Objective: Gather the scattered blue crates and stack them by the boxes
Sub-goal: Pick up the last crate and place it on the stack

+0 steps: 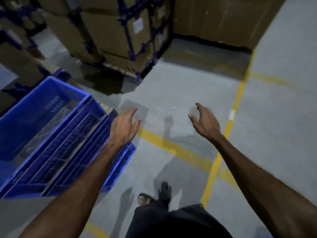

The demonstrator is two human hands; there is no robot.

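A: Far left, blue crates [51, 134] nested in a stack on the floor, just beside the strapped cardboard boxes [109, 31]. Open tops up, long axis running lower left to upper right, toward the boxes

B: Hands?

A: Left hand [124, 126] over the stack's right edge, fingers loosely spread, gripping nothing; can't tell if the wrist touches the rim. Right hand [205, 122] well apart over bare floor [171, 83], fingers half-curled, empty too

B: So which step?

A: Looks like between crates, with this stack already placed. No loose crate in view. Next move likely calls for turning off past the yellow line [221, 152] to find another, then taking it by both short ends
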